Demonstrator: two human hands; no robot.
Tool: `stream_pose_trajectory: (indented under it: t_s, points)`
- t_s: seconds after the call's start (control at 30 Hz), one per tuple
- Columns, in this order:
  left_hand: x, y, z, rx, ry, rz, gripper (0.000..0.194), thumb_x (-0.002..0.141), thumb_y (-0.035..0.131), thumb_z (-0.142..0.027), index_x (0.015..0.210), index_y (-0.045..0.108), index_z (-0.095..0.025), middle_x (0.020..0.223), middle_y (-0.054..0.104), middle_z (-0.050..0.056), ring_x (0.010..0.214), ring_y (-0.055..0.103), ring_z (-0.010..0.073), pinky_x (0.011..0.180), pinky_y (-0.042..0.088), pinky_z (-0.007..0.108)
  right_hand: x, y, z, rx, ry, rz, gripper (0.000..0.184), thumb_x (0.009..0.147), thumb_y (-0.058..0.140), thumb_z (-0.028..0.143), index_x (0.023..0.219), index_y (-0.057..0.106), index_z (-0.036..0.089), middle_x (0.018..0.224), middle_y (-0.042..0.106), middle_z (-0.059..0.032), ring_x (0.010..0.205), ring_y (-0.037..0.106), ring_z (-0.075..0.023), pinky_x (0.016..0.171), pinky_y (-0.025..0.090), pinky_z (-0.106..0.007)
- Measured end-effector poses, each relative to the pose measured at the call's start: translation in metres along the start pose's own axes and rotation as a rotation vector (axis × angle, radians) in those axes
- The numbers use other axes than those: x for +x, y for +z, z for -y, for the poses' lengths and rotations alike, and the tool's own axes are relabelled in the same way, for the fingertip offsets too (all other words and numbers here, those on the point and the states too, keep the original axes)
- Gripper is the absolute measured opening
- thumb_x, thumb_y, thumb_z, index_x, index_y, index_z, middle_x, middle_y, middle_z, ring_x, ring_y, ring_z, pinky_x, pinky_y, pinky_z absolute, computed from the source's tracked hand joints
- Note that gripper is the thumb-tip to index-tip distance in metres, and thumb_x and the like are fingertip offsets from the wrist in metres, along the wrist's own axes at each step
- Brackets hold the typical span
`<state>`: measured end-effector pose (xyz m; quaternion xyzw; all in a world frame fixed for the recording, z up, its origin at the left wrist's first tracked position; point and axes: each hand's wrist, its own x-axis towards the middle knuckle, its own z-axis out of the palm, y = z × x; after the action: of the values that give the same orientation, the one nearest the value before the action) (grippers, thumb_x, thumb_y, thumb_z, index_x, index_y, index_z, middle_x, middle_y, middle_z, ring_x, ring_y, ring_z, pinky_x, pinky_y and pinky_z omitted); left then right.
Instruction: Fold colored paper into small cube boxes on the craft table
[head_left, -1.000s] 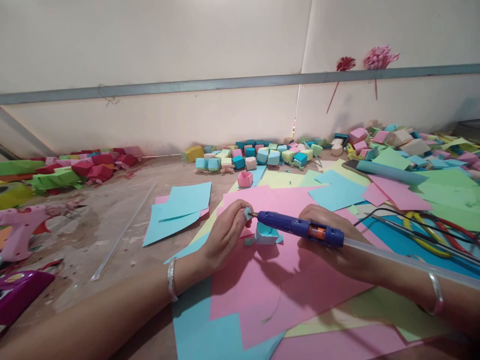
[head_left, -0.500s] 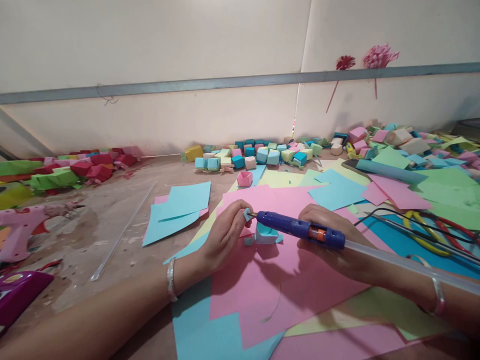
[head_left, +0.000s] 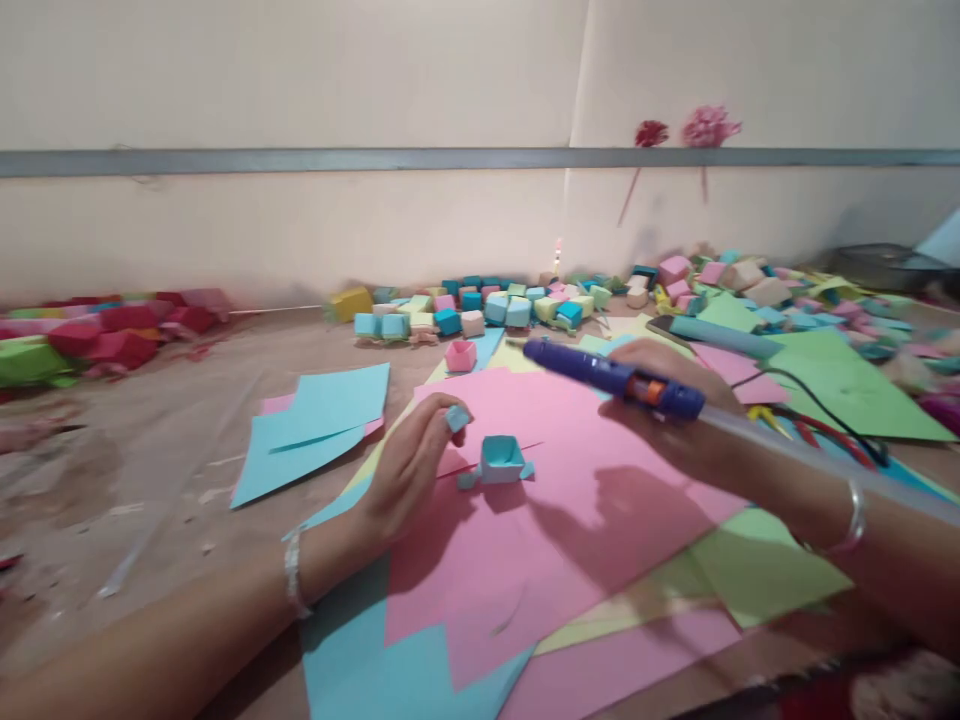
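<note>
Between the fingertips of my left hand (head_left: pixel 412 465) is a small light-blue paper piece (head_left: pixel 457 418), pinched and held above the pink paper (head_left: pixel 570 540). My right hand (head_left: pixel 667 400) grips a blue glue gun (head_left: pixel 611 378), its nozzle pointing left and a clear glue stick (head_left: pixel 795 455) running out of its back. Below and between both hands, a small open light-blue paper box (head_left: pixel 501 460) stands on the pink paper, with little blue pieces at its sides. The nozzle tip is apart from the paper piece.
Light-blue sheets (head_left: pixel 322 425) lie left of my left hand. A small pink box (head_left: pixel 460 356) and rows of coloured paper blocks (head_left: pixel 472 310) stand farther back. Red and green blocks (head_left: pixel 112 330) are piled at left. A black cable (head_left: pixel 817 395) and green paper (head_left: pixel 855 385) lie at right.
The glue gun has moved up and away from the blue paper piece in my left hand; its nozzle was touching or right beside it before. The view has turned slightly right.
</note>
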<state>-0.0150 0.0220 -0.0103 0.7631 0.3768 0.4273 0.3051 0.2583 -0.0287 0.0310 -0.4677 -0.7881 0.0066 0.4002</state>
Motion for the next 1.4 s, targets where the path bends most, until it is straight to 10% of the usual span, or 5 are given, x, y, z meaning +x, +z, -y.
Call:
stream_pose_trajectory:
  t_s: [0.27,0.47,0.67,1.0,1.4]
  points:
    - [0.005,-0.002,-0.003,0.014,-0.128,-0.158,0.023,0.091,0.049,-0.050,0.094,0.060,-0.030,0.082,0.055,0.000,0.082,0.051,0.0234,0.077,0.039,0.038,-0.059,-0.144,-0.099,-0.751,0.404,-0.091,0.037,0.087,0.058,0.033,0.119,0.054,0.016,0.113,0.063,-0.0174,0.106,0.060,-0.0367,0.081,0.046,-0.045]
    - [0.001,0.004,-0.012,-0.164,-0.144,-0.175,0.018,0.086,0.059,-0.048,0.090,0.057,-0.030,0.088,0.060,0.001,0.087,0.055,0.0244,0.079,0.044,0.040,-0.132,-0.166,-0.162,-0.759,0.585,0.045,0.029,0.072,0.052,0.009,0.100,0.055,0.017,0.092,0.064,-0.0122,0.080,0.063,-0.0258,0.065,0.045,-0.034]
    - [-0.009,0.005,-0.018,-0.335,-0.030,-0.072,0.011,0.089,0.058,-0.035,0.090,0.056,-0.024,0.099,0.061,0.002,0.095,0.055,0.0195,0.078,0.046,0.032,-0.100,-0.129,-0.151,-0.750,0.416,0.008,0.016,0.072,0.053,0.004,0.070,0.056,0.019,0.076,0.059,-0.0106,0.081,0.059,-0.0278,0.071,0.044,-0.042]
    - [-0.023,0.004,-0.048,-0.873,-0.424,0.101,0.015,0.086,0.064,-0.032,0.083,0.057,-0.020,0.073,0.049,-0.002,0.064,0.044,0.0101,0.058,0.039,0.023,0.017,0.043,0.071,0.404,-0.049,0.080,0.024,0.076,0.071,0.022,0.096,0.058,0.021,0.097,0.063,-0.0041,0.090,0.059,-0.0172,0.072,0.053,-0.031]
    - [-0.015,0.007,-0.036,-0.768,-0.368,0.028,0.020,0.079,0.068,-0.031,0.094,0.059,-0.019,0.092,0.057,0.002,0.085,0.055,0.0153,0.073,0.045,0.027,0.033,0.072,0.071,0.831,0.254,-0.074,0.004,0.078,0.063,0.019,0.077,0.059,0.019,0.079,0.062,0.0000,0.074,0.059,-0.0124,0.067,0.050,-0.028]
